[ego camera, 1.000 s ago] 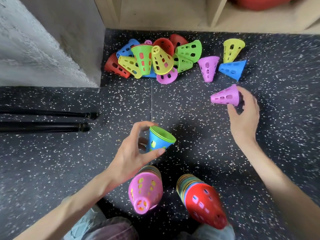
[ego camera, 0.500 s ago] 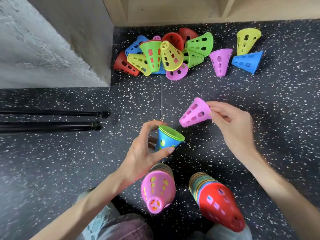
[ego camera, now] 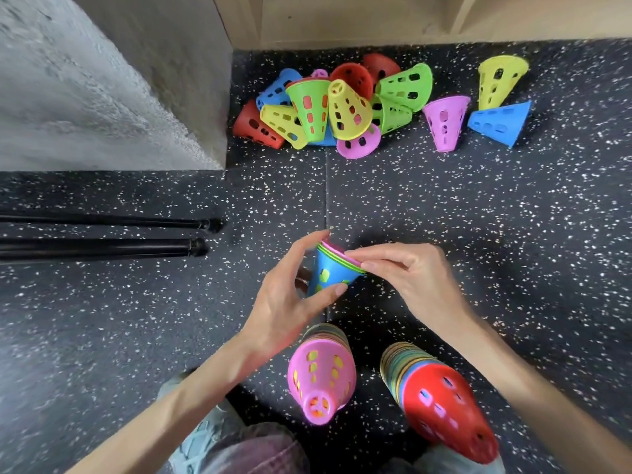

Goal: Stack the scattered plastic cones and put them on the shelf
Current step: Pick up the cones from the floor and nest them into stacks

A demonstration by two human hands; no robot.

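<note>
The left hand [ego camera: 290, 299] grips a small nested stack of perforated plastic cones [ego camera: 330, 271], blue on the outside, held in mid-air above the speckled black rubber floor [ego camera: 478, 217], mouth tilted up and to the right, tip pointing down toward the person. The right hand [ego camera: 410, 278] pinches the rims at the mouth, where a thin pink cone edge sits inside a green one; the pink cone looks nearly seated. Near the person stand two taller finished stacks, one topped by a pink cone [ego camera: 321, 378] and one by a red cone [ego camera: 441, 405]. The remaining loose cones lie far ahead: a jumbled pile of red, blue, green and yellow cones [ego camera: 328, 111] against the grey concrete wall [ego camera: 102, 80], and to its right a lone pink cone [ego camera: 444, 121], a yellow cone [ego camera: 499, 80] and a blue cone [ego camera: 499, 123] lying on its side with its tip to the left. Those three lie far and right of the hands, so the right hand is probably the nearer one to reach them. The wooden shelf [ego camera: 376, 18] runs along the far edge.
</note>
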